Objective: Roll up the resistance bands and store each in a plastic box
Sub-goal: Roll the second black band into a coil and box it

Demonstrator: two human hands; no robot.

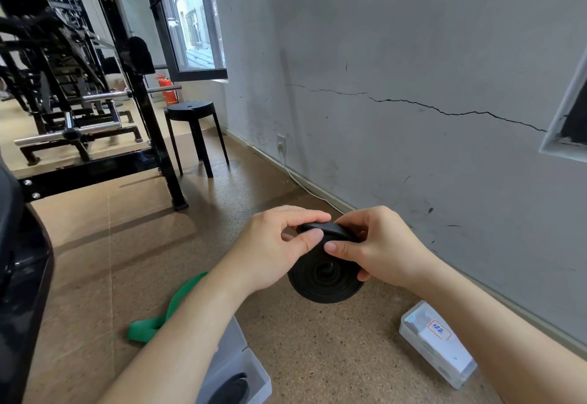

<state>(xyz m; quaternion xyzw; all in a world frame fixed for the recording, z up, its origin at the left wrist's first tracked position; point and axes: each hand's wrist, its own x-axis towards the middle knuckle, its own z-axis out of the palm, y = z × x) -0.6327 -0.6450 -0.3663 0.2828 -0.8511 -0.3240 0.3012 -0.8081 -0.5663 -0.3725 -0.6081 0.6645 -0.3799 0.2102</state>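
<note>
Surface: a brown speckled floor (pixel 317 340) is meeting a grey wall (pixel 413 38) that is carrying a long dark crack (pixel 444 111).

A window (pixel 190 16) is standing open at 11 o'clock, with a black stool (pixel 190 111), a red fire extinguisher (pixel 168 89) and a black gym machine (pixel 63 70) below and left of it.

The black band (pixel 324 276), coiled into a roll, is being held above the floor at centre. The left hand (pixel 273 251) is pinching its top turn, fingers (pixel 309 238) curled on the rubber. The right hand (pixel 381 248) is gripping the roll's 2 o'clock edge.

A green band (pixel 178 302) is lying loose on the floor at 8 o'clock of the roll. An open plastic box (pixel 254 375) at 7 o'clock is holding something black. A closed plastic box (pixel 435 343) at 5 o'clock is bearing a red-bordered label (pixel 439 330); its blue writing is too small to read.
</note>
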